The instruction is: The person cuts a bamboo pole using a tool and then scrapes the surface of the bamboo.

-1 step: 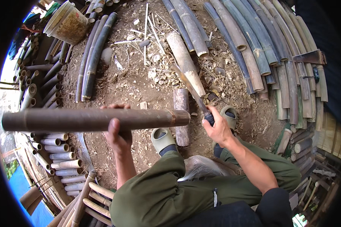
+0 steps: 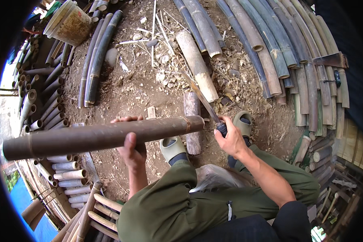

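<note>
My left hand (image 2: 132, 150) is closed around a dark brown bamboo pole section (image 2: 88, 136), thumb on the near side and fingers showing past its far side. The pole lies crosswise in the air, its right end a little higher than its left. In my right hand (image 2: 230, 139) is the black handle of a long-bladed knife (image 2: 203, 98); the blade slants up and to the left, past the pole's right end. Below the blade, a short log (image 2: 192, 121) lies on the ground between my feet. A thicker pale log (image 2: 196, 64) rests just beyond it.
Long bamboo poles (image 2: 266, 36) fill the far right, with an axe (image 2: 330, 60) on top. More poles (image 2: 105, 52) lie at the far left near a dirty bucket (image 2: 70, 25). Cut bamboo pieces (image 2: 70, 174) are stacked at the left, beside a bamboo seat frame (image 2: 105, 209). Wood chips cover the ground.
The bamboo pole's left end has dropped, so it now tilts up to the right. My left hand has shifted slightly right and down with it. The knife has barely moved.
</note>
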### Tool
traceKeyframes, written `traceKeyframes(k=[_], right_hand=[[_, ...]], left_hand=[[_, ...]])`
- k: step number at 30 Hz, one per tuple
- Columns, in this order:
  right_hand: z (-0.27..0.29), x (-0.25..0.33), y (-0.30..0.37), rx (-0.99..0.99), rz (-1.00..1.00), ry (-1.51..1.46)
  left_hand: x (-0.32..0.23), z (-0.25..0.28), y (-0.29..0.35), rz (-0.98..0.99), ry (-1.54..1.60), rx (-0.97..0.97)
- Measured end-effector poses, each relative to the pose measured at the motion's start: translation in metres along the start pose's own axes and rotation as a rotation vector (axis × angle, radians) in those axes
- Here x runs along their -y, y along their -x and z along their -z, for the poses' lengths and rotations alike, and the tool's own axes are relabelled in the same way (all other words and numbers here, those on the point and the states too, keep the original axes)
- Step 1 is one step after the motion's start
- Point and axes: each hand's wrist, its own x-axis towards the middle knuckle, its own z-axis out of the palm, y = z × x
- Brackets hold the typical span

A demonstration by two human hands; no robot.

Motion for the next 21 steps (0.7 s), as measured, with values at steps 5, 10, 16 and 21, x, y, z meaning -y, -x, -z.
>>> traceKeyframes(k=[5,10,16,21], right_hand=[[-0.02,-0.016,0.015,0.033,-0.049,0.06],[-0.034,-0.023,0.018,0.044,0.102,0.08],[-0.049,-0.024,0.017,0.091,0.12,0.109],[-0.052,-0.018,0.015,0.076,0.174,0.156]], left_hand=[[0.03,0.003,0.035,-0.052,-0.099,-0.08],[0.03,0.012,0.057,-0.134,-0.256,-0.068],[0.012,0.008,0.063,-0.094,-0.299,0.031],[0.013,0.014,0.063,-0.105,-0.307,0.089]])
